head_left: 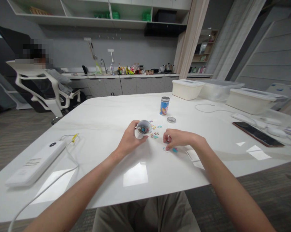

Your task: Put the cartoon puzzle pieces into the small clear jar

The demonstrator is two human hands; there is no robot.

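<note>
My left hand [131, 139] is wrapped around an open can [140, 134], which is tilted with its mouth towards me. Small colourful puzzle pieces [143, 130] show inside it. On the table just right of the can lie several loose puzzle pieces [156, 137]. My right hand [175, 138] is low over the table with curled fingers, thumb and fingertip closed at a pale puzzle piece [165, 149]. Beside those fingertips rests a blue puzzle piece [175, 150]. Farther back are a round metal lid [171, 120] and a closed blue picture can [164, 107], standing upright.
A white power strip [39, 162] with a cable lies at the left. At the right are a dark phone [256, 133], chargers and cables. Lidded storage boxes [187, 89] line the back right edge. A person sits in a white chair [42, 85] beyond the table.
</note>
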